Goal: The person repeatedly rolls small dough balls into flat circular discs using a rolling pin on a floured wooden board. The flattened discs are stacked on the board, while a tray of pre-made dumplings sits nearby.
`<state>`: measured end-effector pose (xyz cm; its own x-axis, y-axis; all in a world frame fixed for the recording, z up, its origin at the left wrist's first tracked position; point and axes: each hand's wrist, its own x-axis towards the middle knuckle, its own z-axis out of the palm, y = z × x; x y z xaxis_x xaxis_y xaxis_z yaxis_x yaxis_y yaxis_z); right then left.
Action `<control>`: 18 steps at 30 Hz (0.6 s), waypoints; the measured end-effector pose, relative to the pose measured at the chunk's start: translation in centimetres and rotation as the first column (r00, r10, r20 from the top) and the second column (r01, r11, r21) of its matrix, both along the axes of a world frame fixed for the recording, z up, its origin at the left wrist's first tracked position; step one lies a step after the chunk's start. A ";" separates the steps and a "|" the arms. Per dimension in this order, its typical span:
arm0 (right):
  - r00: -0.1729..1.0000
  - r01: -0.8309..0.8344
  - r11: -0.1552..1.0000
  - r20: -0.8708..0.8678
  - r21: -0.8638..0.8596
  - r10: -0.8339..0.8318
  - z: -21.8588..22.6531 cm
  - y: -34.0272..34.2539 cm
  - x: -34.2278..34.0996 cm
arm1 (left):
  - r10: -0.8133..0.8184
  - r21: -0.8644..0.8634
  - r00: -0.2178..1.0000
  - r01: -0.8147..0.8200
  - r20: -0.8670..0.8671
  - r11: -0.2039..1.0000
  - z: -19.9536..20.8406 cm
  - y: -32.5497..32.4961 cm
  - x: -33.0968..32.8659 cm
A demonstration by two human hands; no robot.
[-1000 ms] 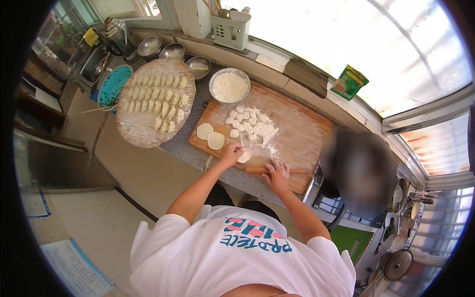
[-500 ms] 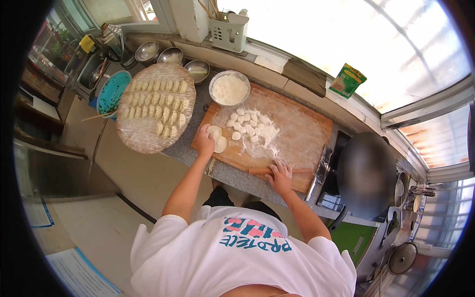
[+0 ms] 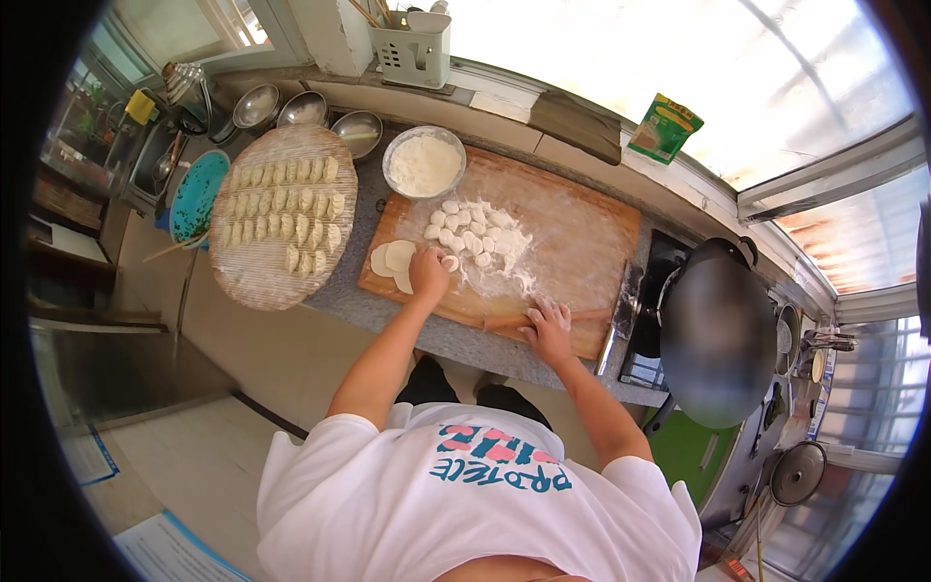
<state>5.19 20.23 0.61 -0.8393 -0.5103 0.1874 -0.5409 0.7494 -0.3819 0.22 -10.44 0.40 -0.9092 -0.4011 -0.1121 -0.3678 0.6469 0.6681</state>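
My left hand (image 3: 429,274) is at the left part of the floured wooden board (image 3: 582,218), its fingertips pinching a small round dough piece (image 3: 451,263). Just to its left lie a few flat rolled wrappers (image 3: 390,260). A cluster of small dough pieces (image 3: 470,233) sits in loose flour beyond it. Over the rolling pin (image 3: 499,319), which lies along the board's near edge, my right hand (image 3: 548,328) lies with its fingers on the wood.
A bowl of flour (image 3: 424,163) stands at the board's far left corner. To the left, a round woven tray (image 3: 267,281) holds several rows of folded dumplings, with metal bowls (image 3: 305,109) and a teal dish (image 3: 197,186) beyond. On the right, a dark wok (image 3: 718,339) stands on the stove.
My left hand went from the board's middle to the wrapper stack at the left, then moved slightly right onto a small dough piece. The right hand stayed on the rolling pin.
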 end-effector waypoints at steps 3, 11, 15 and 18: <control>1.000 0.009 1.000 -0.003 0.003 -0.009 0.1 0.7 -0.2 | -0.062 0.113 0.997 0.057 0.041 0.992 0.0 2.1 1.9; 1.000 -0.016 1.000 0.013 0.003 0.016 0.3 0.9 -0.4 | -0.217 0.014 0.960 0.223 -0.176 0.975 -1.0 8.6 0.7; 1.000 -0.011 1.000 0.028 0.001 0.011 0.1 1.4 -0.2 | -0.342 -0.215 0.934 0.315 -0.104 0.925 -0.3 10.1 0.3; 1.000 0.006 1.000 0.030 -0.001 -0.006 -0.2 1.6 -0.2 | -0.425 -0.261 0.900 0.389 -0.097 0.883 2.1 11.1 -0.4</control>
